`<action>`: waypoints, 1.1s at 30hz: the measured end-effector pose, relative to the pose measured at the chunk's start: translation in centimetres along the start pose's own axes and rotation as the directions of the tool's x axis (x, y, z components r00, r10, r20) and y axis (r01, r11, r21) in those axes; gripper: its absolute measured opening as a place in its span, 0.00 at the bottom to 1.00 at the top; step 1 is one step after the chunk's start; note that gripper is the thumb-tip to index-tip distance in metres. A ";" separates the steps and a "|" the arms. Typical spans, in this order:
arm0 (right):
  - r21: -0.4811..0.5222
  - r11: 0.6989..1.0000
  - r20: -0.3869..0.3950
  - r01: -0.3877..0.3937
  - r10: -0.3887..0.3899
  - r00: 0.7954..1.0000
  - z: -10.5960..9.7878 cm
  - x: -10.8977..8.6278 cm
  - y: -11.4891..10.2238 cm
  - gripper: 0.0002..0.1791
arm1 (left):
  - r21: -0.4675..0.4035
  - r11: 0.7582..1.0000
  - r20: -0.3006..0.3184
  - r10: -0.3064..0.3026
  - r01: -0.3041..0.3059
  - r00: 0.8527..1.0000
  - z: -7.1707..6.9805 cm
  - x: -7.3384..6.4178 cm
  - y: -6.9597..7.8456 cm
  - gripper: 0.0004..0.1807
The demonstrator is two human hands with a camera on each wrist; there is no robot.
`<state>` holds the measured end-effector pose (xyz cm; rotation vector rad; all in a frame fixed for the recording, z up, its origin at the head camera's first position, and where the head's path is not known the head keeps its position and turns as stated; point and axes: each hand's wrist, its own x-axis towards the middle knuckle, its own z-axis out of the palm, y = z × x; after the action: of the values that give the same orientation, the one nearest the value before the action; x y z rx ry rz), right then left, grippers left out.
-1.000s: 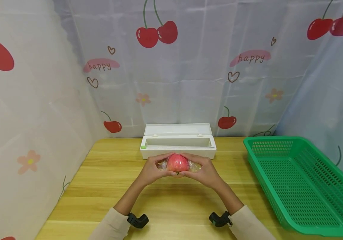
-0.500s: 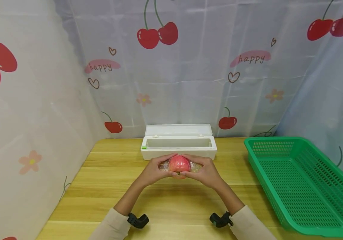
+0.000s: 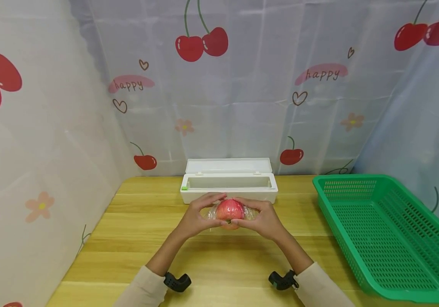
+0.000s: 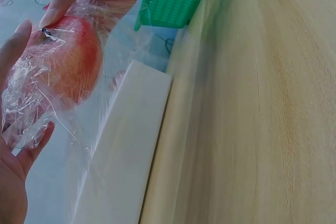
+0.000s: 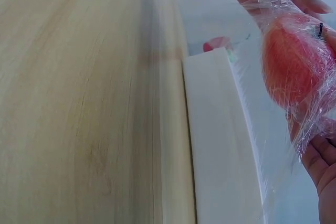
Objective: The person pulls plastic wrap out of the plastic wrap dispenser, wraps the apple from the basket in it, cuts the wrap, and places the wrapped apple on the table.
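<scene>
A red apple [image 3: 229, 209], partly covered in clear cling film [image 4: 26, 108], is held up between both hands in front of the body. My left hand [image 3: 200, 215] curves round its left side, thumb below and fingers above in the head view. On the other side my right hand [image 3: 261, 216] grips it, thumb by the stem. Film bunches at both sides of the apple, within the curve of each hand. The left wrist view shows the left thumb [image 4: 16, 45] slightly off the apple's skin, beside the crumpled film. Part of the fingers hides behind the fruit.
Behind the hands stands a long white cling film box [image 3: 189, 197], lid raised, with a green piece at its left end. A green plastic basket [image 3: 342, 247] sits at the right of the wooden table [image 3: 219, 264]. Cherry-printed curtains [image 3: 235, 102] enclose the back and sides.
The left fingers have spread a little from the apple, and loose film shows more at its left side. Both hands otherwise keep nearly the same place.
</scene>
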<state>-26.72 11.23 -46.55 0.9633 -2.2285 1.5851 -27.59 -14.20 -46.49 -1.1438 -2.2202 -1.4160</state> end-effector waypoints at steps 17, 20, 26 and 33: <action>0.029 0.992 -0.007 -0.126 0.126 0.992 -0.2 -0.1 0.0 0.30 | 0.062 0.972 0.039 0.224 -0.226 0.974 -0.1 0.6 2.4 0.39; 0.038 0.990 -0.006 -0.139 0.139 0.990 -0.3 0.0 0.0 0.30 | 0.085 0.971 0.062 0.220 -0.225 0.973 0.1 0.3 0.7 0.42; 0.035 0.985 -0.003 -0.170 0.170 0.985 -0.4 0.0 0.0 0.30 | 0.125 0.966 0.097 0.214 -0.226 0.972 0.2 0.1 -0.3 0.45; 0.039 0.980 0.012 -0.195 0.194 0.981 -0.7 0.2 -2.5 0.29 | 0.172 0.962 0.094 0.197 -0.211 0.976 0.4 -0.1 -0.4 0.49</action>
<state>-25.39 11.33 -44.34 0.7822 -2.3679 1.7147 -27.71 -13.95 -46.99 -1.3375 -2.1556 -1.0820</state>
